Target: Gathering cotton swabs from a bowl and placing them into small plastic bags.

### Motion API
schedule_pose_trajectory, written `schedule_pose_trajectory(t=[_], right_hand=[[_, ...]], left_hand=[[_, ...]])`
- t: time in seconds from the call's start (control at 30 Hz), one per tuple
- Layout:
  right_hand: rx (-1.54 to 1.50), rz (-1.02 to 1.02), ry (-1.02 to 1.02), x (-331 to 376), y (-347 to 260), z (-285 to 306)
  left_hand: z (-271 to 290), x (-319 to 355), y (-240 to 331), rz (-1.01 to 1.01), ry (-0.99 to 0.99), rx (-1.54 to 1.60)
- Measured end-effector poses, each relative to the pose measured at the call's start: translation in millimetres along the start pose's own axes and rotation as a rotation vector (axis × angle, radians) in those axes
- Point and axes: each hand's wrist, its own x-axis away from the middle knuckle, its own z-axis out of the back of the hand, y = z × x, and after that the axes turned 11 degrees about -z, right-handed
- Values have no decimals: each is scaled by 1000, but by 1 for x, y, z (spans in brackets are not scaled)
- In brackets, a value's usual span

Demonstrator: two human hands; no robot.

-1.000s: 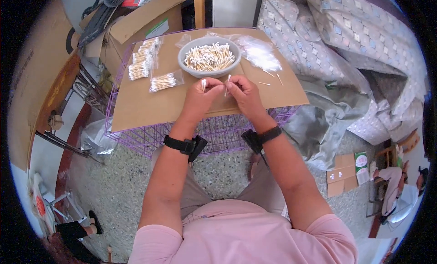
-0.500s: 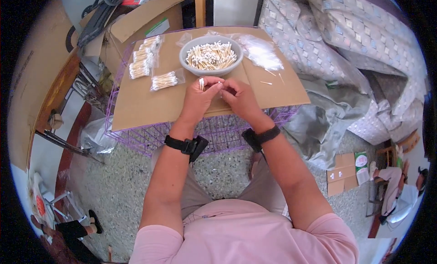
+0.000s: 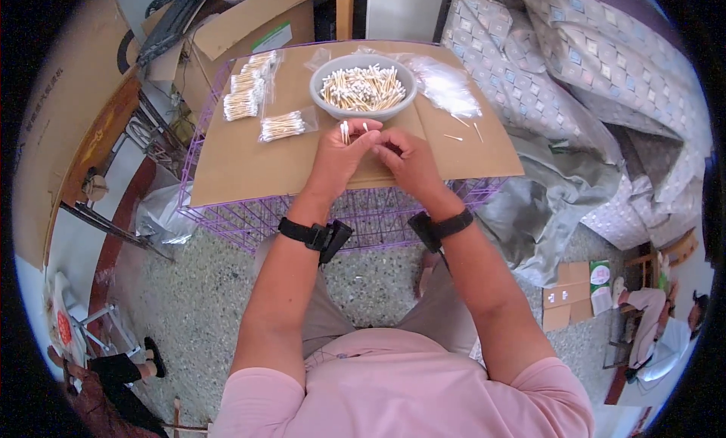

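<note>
Both of my hands meet just in front of a grey bowl [image 3: 315,98] heaped with loose cotton swabs [image 3: 361,88]. My left hand [image 3: 338,160] is closed on a few cotton swabs [image 3: 345,132], their white tips poking up between the fingers. Another white tip [image 3: 365,126] stands up by its thumb and forefinger. My right hand [image 3: 411,163] touches the left fingertips, its thumb and fingers pinched together; whatever they hold is hidden. Left of the hands lies a clear bag of swabs [image 3: 283,126], with several more filled bags [image 3: 242,104] lined up behind it.
A cardboard sheet [image 3: 249,170] covers a purple wire cage [image 3: 249,225]. Clear plastic bags [image 3: 448,89] and a few stray swabs [image 3: 453,138] lie on its right. Patterned padded fabric [image 3: 582,68] hangs at the right. An open carton [image 3: 242,34] stands behind left. Two people sit at the edges.
The view has shifted slightly, so the table sits a little further right. A swab tip now stands up clearly at my left thumb and forefinger, and my right fingertips have dropped a little lower.
</note>
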Motion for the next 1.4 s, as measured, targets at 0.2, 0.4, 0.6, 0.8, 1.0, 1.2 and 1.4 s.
schedule_pose_trajectory(t=[0.2,0.4,0.6,0.8,1.0,1.2,1.4], right_hand=[[-16,23,-8,0,3,-1],[-34,24,-24,-1,5,0],[-170,-50,-5,9,-8,5],[-628,151,-422,64,-130,44],[-1072,500,-834,75,-210,43],[-1343,680,-603,69,-225,28],[-1477,709,-900,48,-222,16]], left_hand=[[1,-5,-16,-137,-120,-129],[-1,-8,-12,-249,-177,-278],[3,1,1,92,11,-1],[-11,0,12,-170,-14,-275],[7,5,-5,-44,44,-18],[7,3,-7,33,54,179],[7,3,-2,82,38,171]])
